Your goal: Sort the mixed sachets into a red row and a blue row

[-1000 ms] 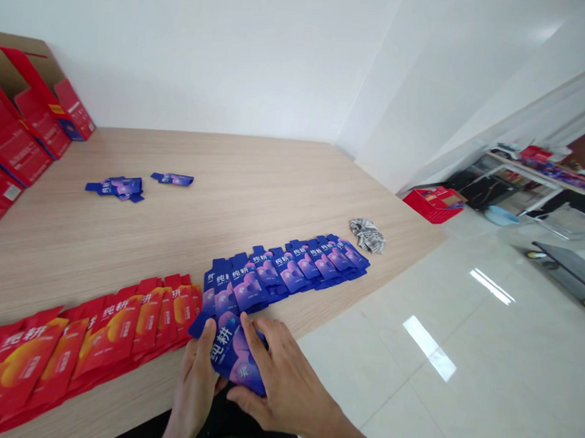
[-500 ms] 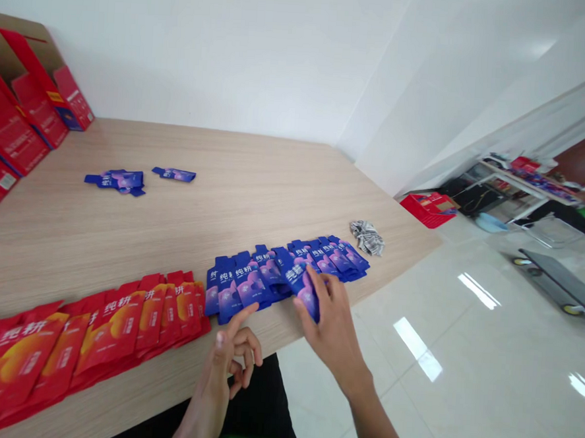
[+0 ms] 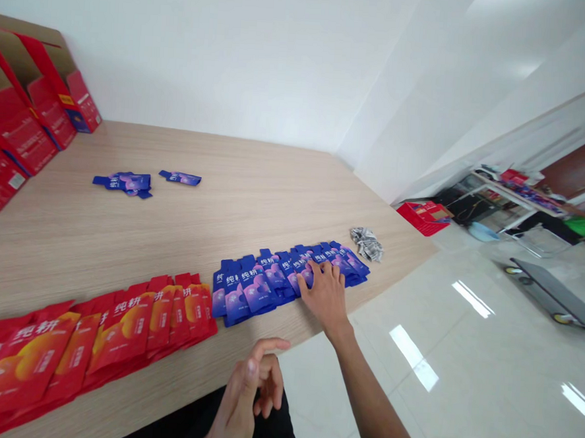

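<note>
Along the table's front edge runs an overlapping row of blue-purple packets (image 3: 258, 289) with white lettering and tabbed tops. My right hand (image 3: 325, 294) is over the right half of this row. Its fingers are spread and bent, with the tips touching the packets; one packet (image 3: 298, 265) lies flat by the thumb and index finger. Nearer to me, my left hand (image 3: 257, 389) hovers off the table edge, index finger stretched out and the others loosely curled, with nothing in it. Red-orange packets (image 3: 122, 331) form another overlapping row to the left.
Open red cartons (image 3: 21, 123) stand at the back left. Two small groups of blue packaging pieces (image 3: 126, 182) lie farther back on the table (image 3: 254, 190). A crumpled grey cloth (image 3: 367, 243) sits near the right edge. A red basket (image 3: 424, 217) and a flat trolley (image 3: 555, 294) are beyond.
My right hand has lowered the blue packet it held onto the row, and its fingers have spread over the packets. My left hand has moved right and down, away from the row.
</note>
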Available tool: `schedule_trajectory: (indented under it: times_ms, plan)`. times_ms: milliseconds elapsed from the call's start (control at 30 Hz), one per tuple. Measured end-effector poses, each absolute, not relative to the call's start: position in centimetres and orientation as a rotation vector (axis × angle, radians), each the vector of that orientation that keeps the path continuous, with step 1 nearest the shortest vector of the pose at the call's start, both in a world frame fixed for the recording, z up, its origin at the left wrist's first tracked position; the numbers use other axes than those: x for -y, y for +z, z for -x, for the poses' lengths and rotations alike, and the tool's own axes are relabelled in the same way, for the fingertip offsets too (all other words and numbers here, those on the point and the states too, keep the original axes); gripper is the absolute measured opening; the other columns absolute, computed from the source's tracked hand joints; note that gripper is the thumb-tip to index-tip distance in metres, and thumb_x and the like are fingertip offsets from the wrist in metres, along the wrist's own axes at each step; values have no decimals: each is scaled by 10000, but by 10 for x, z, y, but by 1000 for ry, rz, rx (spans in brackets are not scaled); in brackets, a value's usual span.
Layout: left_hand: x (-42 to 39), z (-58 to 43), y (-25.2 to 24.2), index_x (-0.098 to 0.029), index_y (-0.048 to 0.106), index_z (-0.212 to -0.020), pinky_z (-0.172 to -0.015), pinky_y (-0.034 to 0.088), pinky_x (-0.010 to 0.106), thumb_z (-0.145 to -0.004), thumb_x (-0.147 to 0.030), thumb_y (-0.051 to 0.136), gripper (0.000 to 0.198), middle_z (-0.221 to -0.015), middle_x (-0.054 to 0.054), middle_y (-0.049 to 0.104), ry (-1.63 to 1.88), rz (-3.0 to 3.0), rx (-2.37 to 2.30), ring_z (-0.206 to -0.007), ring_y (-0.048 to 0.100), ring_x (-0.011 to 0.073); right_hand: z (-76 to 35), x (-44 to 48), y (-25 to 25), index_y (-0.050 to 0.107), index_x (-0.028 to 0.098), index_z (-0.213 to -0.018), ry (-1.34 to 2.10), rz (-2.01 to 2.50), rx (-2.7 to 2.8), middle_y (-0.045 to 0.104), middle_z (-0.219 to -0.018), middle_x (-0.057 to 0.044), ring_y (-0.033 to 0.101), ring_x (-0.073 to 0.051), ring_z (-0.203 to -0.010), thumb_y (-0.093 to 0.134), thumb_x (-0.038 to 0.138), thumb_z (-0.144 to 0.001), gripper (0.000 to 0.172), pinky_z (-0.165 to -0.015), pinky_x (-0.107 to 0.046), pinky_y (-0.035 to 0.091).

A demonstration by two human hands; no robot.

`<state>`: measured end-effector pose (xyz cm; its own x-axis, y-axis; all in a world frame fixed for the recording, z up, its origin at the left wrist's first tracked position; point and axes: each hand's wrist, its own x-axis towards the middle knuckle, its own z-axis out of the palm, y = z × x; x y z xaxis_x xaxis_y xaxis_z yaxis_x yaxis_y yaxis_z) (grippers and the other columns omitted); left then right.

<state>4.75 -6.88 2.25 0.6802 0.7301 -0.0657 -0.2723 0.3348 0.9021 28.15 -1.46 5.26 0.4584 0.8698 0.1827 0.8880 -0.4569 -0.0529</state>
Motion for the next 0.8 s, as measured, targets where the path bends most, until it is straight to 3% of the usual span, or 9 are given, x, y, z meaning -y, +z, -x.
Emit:
schedule_trajectory:
  times_ms: [433,800]
  plan:
    - [73,-45,41,-187,688,-1089,-515,333,234,-1014,-778,407,659,-580,-13,585,814,-973,-622,-515,455,124,-281,12,55,664,170,-1387,-154,2602,1551,660,-1322,-183,592,-349,-1221,573,477,-1035,476,-1025,-469,419]
    - [69,-36,27,-202,711,-1166,-579,386,272,-1102,-640,294,608,-625,7,610,820,-1239,-587,-557,501,162,-279,0,76,656,145,-1402,-241,2514,1640,649,-1336,-202,560,-370,-1209,544,480,-1041,505,-1024,-496,408]
